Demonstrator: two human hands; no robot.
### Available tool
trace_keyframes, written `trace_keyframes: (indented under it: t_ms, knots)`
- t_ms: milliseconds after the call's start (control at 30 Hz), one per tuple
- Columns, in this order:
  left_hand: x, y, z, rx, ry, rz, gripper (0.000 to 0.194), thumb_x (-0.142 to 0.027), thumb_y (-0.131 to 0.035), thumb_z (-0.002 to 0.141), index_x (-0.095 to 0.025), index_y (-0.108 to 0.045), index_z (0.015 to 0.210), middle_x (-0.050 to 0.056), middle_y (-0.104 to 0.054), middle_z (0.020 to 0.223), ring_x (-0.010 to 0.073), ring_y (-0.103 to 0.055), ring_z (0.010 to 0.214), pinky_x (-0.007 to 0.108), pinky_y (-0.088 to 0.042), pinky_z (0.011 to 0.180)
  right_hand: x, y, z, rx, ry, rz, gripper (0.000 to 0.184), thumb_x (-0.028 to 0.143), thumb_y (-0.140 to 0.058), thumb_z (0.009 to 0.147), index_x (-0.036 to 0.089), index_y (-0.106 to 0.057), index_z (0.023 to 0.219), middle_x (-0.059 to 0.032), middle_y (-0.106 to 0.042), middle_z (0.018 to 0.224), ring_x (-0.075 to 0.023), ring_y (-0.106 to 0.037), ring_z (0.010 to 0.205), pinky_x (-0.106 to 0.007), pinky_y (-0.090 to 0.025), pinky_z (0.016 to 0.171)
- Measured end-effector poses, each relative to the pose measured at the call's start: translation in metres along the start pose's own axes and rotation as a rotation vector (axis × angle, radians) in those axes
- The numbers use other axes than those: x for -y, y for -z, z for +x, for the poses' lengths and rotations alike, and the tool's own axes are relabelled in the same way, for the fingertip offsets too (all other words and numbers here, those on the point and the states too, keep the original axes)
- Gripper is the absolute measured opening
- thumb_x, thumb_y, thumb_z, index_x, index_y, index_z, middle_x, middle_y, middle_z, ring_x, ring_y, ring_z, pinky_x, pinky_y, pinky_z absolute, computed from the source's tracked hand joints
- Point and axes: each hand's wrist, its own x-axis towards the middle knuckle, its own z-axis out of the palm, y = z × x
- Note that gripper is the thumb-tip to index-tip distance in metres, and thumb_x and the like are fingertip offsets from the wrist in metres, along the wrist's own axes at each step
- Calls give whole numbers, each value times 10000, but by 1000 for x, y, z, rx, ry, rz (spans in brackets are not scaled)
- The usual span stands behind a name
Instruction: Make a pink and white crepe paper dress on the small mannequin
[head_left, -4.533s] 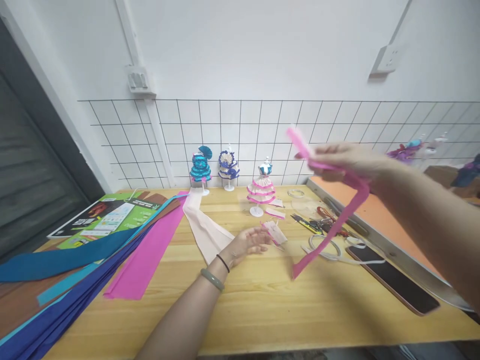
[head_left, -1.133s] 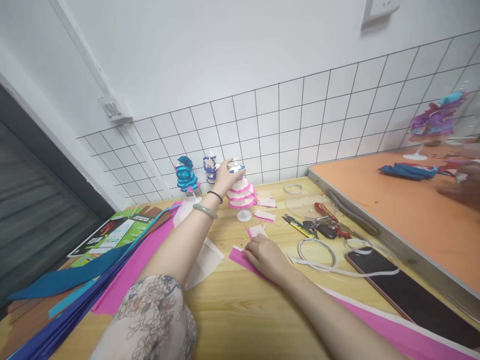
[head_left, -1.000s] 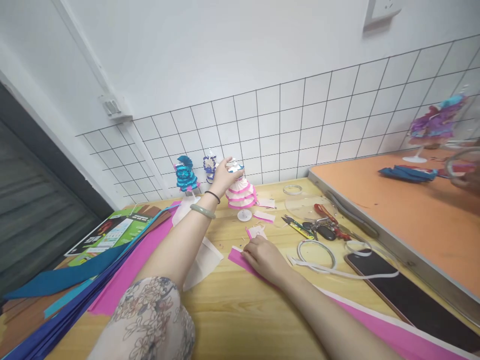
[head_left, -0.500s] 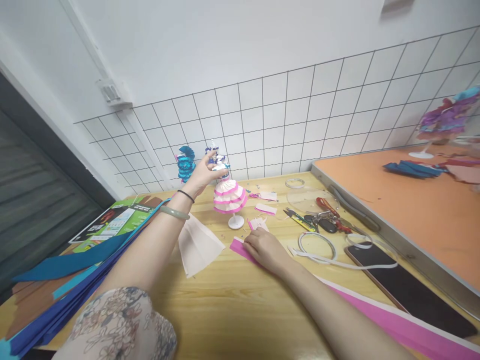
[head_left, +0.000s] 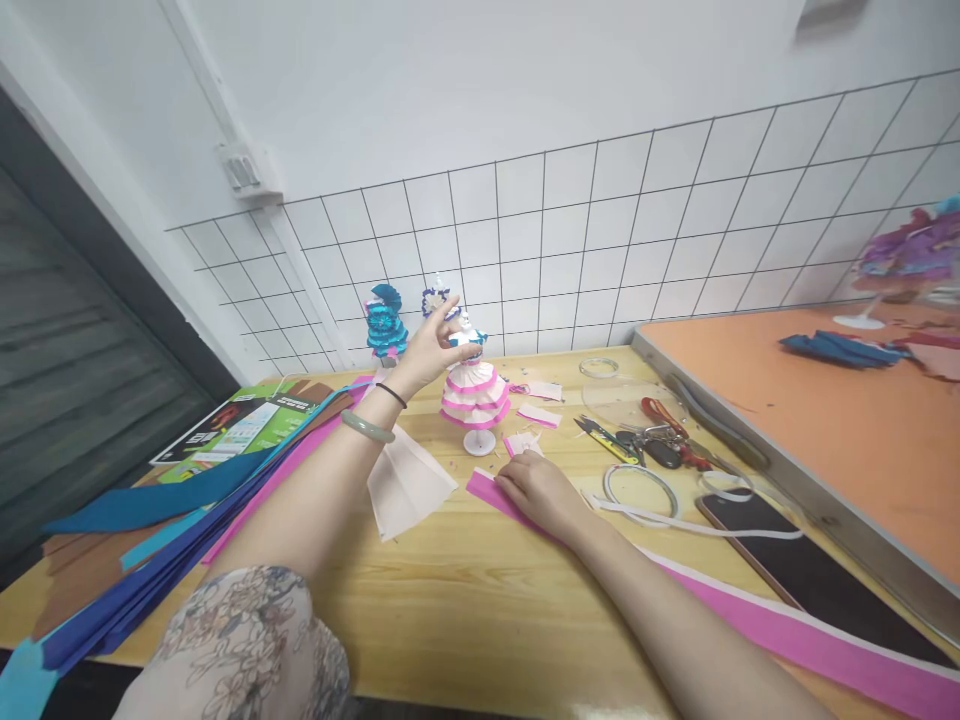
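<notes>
A small white stand (head_left: 480,442) carries a miniature dress (head_left: 475,395) of ruffled white paper with pink bands and a blue-trimmed top. My left hand (head_left: 437,345) is at its bodice, the thumb in front and the forefinger raised apart from it; some fingers are partly hidden. Low on the table, my right hand (head_left: 536,490) has its fingers bent together over the end of a pink and white crepe paper strip (head_left: 487,488). This strip passes beneath my hand and appears again at the lower right. Between my arms lies a pale paper piece (head_left: 411,485).
Behind stand a teal ruffled figure (head_left: 386,325) and a purple-and-white one (head_left: 436,300). Coloured paper strips (head_left: 150,505) lie left. Snips (head_left: 607,440), keys (head_left: 660,445), a tape roll (head_left: 641,493) and a phone (head_left: 825,580) lie right, beside a raised orange tabletop (head_left: 810,420).
The view has shifted slightly, so most things appear further right. Both hands stay at about the same places, the left by the dress bodice and the right on the pink strip.
</notes>
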Motion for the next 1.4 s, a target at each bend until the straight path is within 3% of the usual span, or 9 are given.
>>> trace_keyframes:
  t_ms: [333,633,800,967,1100,1233,1400]
  knots:
    - [-3,-2,-9,-63,-23,-1,763,-345,-750,640,-216,-441,1326,49,-594,867,216,-596,920,389,-465,863,-2,-4,-1,32,-7,10,319,298,-399,931,155,-683,903,-88,-648,854,-179,-550,862,-274,-382,773]
    - [-5,-4,-10,-27,-30,-74,659,-436,-655,736,-204,-435,1312,42,-606,848,120,-583,626,299,-501,676,-3,-5,0,66,-31,-23,227,264,-470,888,150,-666,874,-89,-619,864,-175,-554,848,-266,-385,758]
    - [-9,-2,-12,-66,-55,-48,581,-476,-579,791,-169,-481,1275,63,-640,851,175,-616,801,335,-490,802,-1,-4,-1,85,-23,19,239,251,-456,895,155,-675,902,-90,-636,869,-181,-563,879,-270,-388,785]
    - [-8,0,-13,-107,11,-55,578,-543,-534,795,-189,-515,1251,104,-644,1033,227,-605,970,338,-491,814,-1,-5,-2,85,-33,38,229,230,-464,889,150,-679,881,-89,-639,852,-178,-571,872,-267,-396,777]
    - [-5,3,-15,-142,55,-81,588,-578,-459,820,-191,-499,1261,112,-647,1055,225,-591,1029,334,-483,826,-1,-5,-1,75,-34,53,232,201,-456,888,150,-679,849,-86,-633,850,-170,-567,860,-266,-397,777]
    - [6,11,-32,-269,67,-95,547,-563,-440,837,-193,-508,1234,109,-651,1033,200,-613,961,320,-486,794,1,-4,0,38,-27,71,238,202,-447,891,145,-674,848,-89,-632,864,-169,-560,864,-269,-392,790]
    - [23,12,-82,-364,224,-73,487,-531,-475,829,-186,-551,1163,100,-649,998,191,-618,931,311,-486,761,2,1,0,8,-48,165,229,217,-440,885,150,-650,822,-76,-651,848,-164,-571,809,-266,-398,744]
